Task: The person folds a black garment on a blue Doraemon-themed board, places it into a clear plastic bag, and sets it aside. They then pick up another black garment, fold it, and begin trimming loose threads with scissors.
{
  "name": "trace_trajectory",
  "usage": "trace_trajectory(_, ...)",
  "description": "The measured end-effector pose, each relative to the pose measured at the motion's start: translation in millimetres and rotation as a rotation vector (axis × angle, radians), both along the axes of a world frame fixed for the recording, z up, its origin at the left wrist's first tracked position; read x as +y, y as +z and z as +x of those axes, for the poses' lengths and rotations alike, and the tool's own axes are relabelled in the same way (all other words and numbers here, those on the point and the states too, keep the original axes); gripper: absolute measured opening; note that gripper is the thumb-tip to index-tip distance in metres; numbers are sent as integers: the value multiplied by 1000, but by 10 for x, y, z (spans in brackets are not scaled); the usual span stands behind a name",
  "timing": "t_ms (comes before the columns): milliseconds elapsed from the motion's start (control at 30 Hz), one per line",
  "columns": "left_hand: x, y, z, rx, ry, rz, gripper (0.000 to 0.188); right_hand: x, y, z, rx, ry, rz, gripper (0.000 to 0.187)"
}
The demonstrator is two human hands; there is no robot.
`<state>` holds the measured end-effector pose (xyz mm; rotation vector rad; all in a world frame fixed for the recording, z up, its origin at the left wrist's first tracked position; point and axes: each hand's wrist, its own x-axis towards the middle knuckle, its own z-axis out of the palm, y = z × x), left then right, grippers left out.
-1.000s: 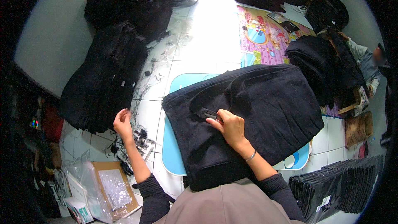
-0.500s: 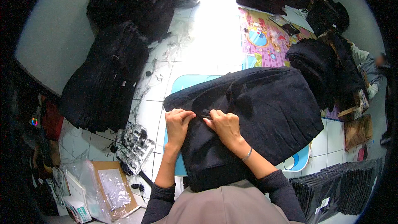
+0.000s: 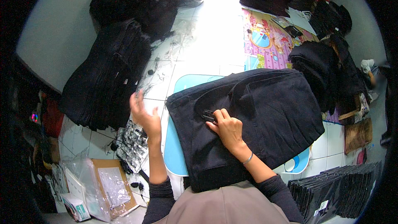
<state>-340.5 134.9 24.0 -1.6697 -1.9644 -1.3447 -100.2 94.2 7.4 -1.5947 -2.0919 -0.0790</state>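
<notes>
Across my lap and the mat lies a stack of folded black trousers [image 3: 273, 108], with seams and a pocket curve visible on the top piece. My right hand [image 3: 228, 128] rests on the cloth near its left part, fingers wrapped round small black thread snips [image 3: 208, 116]; their blades are hard to make out. Off the left edge of the stack, my left hand [image 3: 146, 115] is raised over the tiled floor, fingers spread, with dark wisps of thread close to its fingertips.
Black thread scraps [image 3: 132, 149] litter the floor at left. Tall piles of black garments [image 3: 105, 74] stand beyond. At lower left is a cardboard piece in clear plastic [image 3: 97, 174]; at lower right, packed black garments [image 3: 331, 191]. A blue mat [image 3: 176, 157] lies under the stack.
My left hand has left the cloth, moved left and opened. The right hand stays near the same spot with the black snips, which now show more clearly.
</notes>
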Motion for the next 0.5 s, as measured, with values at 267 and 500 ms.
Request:
trace_trajectory(267,295,-100,410,-139,-614,-330,11,-30,29,67,3,53,26,28)
trace_trajectory(500,429,-421,-467,-802,-486,-197,11,-468,634,874,799,-120,-109,5)
